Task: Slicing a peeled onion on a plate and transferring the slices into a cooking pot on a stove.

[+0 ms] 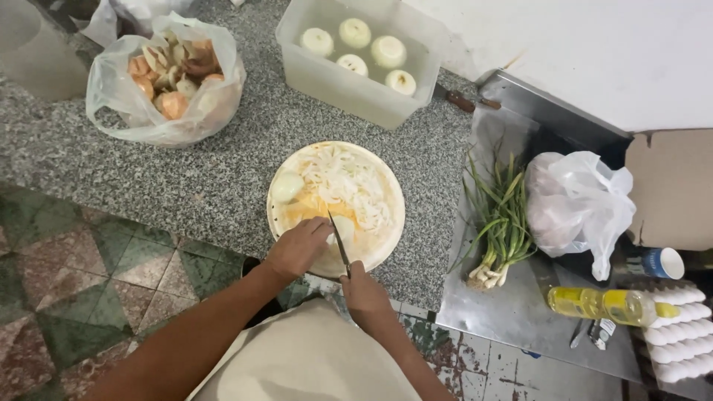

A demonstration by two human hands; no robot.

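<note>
Granite tabletop (223, 178): round cutting board (386, 245) near its edge; left hand (297, 249) pins onion piece (343, 229), right hand (364, 291) grips knife (339, 241).

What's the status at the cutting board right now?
Left hand pins onion piece on round board. Right hand grips knife, blade at the piece. Sliced onion piled behind; nothing blocking.

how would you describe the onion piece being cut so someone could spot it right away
Start at the round cutting board on the grey granite counter. At its near edge, the left hand pins a pale onion piece against the knife held by the right hand. Unlike the loose slices behind, it is one solid chunk.
</note>
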